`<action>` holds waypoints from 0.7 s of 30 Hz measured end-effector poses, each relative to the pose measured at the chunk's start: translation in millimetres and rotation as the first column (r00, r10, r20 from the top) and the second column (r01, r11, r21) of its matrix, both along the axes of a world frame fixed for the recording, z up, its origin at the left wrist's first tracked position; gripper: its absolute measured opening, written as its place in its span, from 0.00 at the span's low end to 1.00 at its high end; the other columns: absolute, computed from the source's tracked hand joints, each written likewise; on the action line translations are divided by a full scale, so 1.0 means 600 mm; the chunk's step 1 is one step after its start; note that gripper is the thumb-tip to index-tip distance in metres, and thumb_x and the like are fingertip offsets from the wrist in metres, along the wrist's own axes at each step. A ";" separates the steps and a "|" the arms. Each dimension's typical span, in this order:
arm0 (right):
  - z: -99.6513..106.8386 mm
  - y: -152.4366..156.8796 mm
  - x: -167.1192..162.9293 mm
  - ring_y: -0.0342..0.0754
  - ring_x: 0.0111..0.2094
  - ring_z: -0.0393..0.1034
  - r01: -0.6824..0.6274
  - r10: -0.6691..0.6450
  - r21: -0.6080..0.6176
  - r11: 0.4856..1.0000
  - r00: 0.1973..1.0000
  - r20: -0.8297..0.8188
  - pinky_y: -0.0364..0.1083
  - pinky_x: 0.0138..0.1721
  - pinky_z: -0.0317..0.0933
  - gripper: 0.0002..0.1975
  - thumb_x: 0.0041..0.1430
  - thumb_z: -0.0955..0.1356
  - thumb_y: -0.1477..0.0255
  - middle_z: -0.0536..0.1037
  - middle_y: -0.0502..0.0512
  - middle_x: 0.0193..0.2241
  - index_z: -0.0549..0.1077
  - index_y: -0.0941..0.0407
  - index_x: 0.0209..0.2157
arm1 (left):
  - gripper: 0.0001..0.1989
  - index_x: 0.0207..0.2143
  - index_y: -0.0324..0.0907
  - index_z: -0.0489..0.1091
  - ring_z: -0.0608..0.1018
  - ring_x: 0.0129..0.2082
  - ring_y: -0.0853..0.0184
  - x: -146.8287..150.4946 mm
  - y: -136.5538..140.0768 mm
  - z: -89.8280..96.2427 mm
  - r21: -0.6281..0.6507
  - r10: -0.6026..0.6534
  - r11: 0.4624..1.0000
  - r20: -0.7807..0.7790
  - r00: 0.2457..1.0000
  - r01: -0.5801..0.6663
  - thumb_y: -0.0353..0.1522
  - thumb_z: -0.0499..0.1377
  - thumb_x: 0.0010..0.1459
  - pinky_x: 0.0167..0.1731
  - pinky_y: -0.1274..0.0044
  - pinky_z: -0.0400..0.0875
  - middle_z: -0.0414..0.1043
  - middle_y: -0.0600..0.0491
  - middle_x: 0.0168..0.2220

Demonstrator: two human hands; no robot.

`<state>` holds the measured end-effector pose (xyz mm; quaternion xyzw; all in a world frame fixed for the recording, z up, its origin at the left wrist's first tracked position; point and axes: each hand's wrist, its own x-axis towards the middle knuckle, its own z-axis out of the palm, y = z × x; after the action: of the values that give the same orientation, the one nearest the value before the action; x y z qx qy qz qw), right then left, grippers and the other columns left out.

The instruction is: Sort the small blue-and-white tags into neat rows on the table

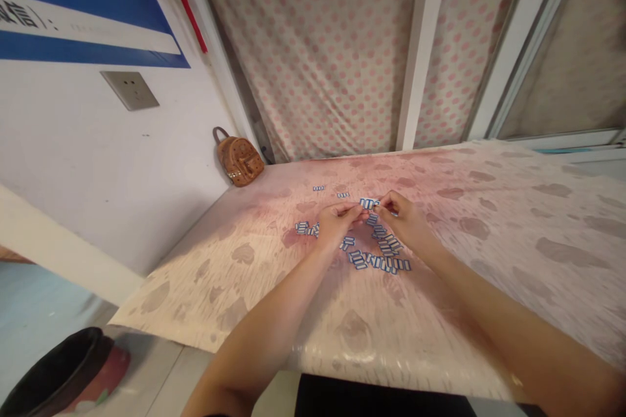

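Above the table, a small flat blue-and-white piece (pixel 369 204) with bar-like marks is held up between my two hands. My left hand (pixel 338 221) pinches its left side between thumb and fingers. On the right side, the fingertips of my right hand (pixel 397 210) are closed on the same piece. Below the hands, several similar blue-and-white pieces (pixel 381 263) lie in a loose curve on the cloth. Another cluster of pieces (pixel 302 228) rests left of my left hand and is partly hidden by it. Their exact kind is too small to make out.
A patterned tablecloth (pixel 352 332) covers the table. Two single pieces (pixel 318 188) lie farther back. A small brown backpack-shaped bag (pixel 239 159) stands at the back left corner against the wall. Behind the table hangs a dotted curtain (pixel 323 45). A dark-mouthed bin (pixel 63 371) stands on the floor.
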<state>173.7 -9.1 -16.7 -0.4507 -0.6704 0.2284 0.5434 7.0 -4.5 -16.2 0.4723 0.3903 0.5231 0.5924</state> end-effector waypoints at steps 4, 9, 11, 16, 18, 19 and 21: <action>0.003 -0.002 0.001 0.47 0.29 0.66 0.004 -0.004 -0.003 1.000 1.000 0.031 0.47 0.34 0.60 0.09 0.56 0.66 0.64 0.71 0.49 0.25 0.64 0.52 0.27 | 0.13 0.34 0.38 0.78 0.83 0.37 0.64 0.000 -0.002 0.001 0.019 0.007 1.000 -0.018 1.000 -0.006 0.39 0.70 0.50 0.42 0.73 0.76 0.82 0.46 0.36; 0.001 -0.002 0.000 0.48 0.29 0.67 0.016 -0.015 -0.025 1.000 1.000 0.026 0.48 0.33 0.60 0.08 0.56 0.66 0.64 0.72 0.50 0.25 0.65 0.52 0.27 | 0.11 0.33 0.38 0.78 0.82 0.35 0.64 0.001 -0.002 0.002 0.021 0.020 1.000 -0.020 1.000 -0.019 0.37 0.69 0.51 0.40 0.73 0.76 0.81 0.47 0.34; -0.003 0.000 -0.001 0.48 0.30 0.68 0.013 -0.015 -0.045 0.999 0.999 -0.029 0.48 0.34 0.61 0.08 0.55 0.67 0.64 0.72 0.50 0.26 0.65 0.52 0.28 | 0.10 0.33 0.38 0.78 0.82 0.35 0.64 0.001 -0.003 0.003 0.021 0.025 0.999 -0.024 0.999 -0.025 0.36 0.68 0.51 0.40 0.73 0.76 0.81 0.47 0.34; -0.009 0.007 0.001 0.48 0.33 0.71 -0.086 0.071 -0.093 0.992 0.986 -0.149 0.48 0.37 0.64 0.10 0.56 0.68 0.61 0.76 0.52 0.31 0.69 0.52 0.34 | 0.10 0.33 0.38 0.77 0.82 0.35 0.65 0.000 -0.010 0.009 0.041 0.010 0.999 -0.049 0.999 -0.008 0.37 0.67 0.53 0.41 0.74 0.76 0.81 0.48 0.34; -0.010 0.006 0.004 0.48 0.33 0.70 -0.109 0.097 -0.101 0.989 0.989 -0.114 0.47 0.38 0.64 0.09 0.58 0.67 0.62 0.76 0.52 0.31 0.70 0.53 0.33 | 0.09 0.32 0.38 0.77 0.82 0.34 0.66 -0.001 -0.011 0.010 0.039 0.001 0.999 -0.065 0.998 0.002 0.36 0.66 0.53 0.39 0.75 0.75 0.81 0.48 0.34; -0.010 0.006 0.005 0.48 0.33 0.70 -0.111 0.101 -0.102 0.989 0.990 -0.099 0.47 0.38 0.64 0.09 0.58 0.67 0.62 0.76 0.51 0.30 0.71 0.53 0.33 | 0.09 0.32 0.39 0.77 0.81 0.34 0.66 -0.001 -0.010 0.010 0.042 0.006 0.999 -0.075 0.997 -0.003 0.36 0.66 0.53 0.38 0.75 0.75 0.81 0.48 0.33; -0.009 0.004 0.006 0.47 0.33 0.70 -0.112 0.104 -0.100 0.989 0.991 -0.081 0.46 0.37 0.63 0.08 0.59 0.67 0.63 0.75 0.50 0.29 0.71 0.53 0.32 | 0.09 0.33 0.39 0.78 0.80 0.32 0.67 -0.002 -0.007 0.010 0.070 0.042 0.997 -0.101 0.994 -0.035 0.35 0.67 0.52 0.33 0.78 0.73 0.80 0.50 0.32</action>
<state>177.1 -6.7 -21.8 -0.4326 -0.6601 0.3088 0.5309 6.1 -8.7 -10.5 0.5108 0.4113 0.5223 0.5450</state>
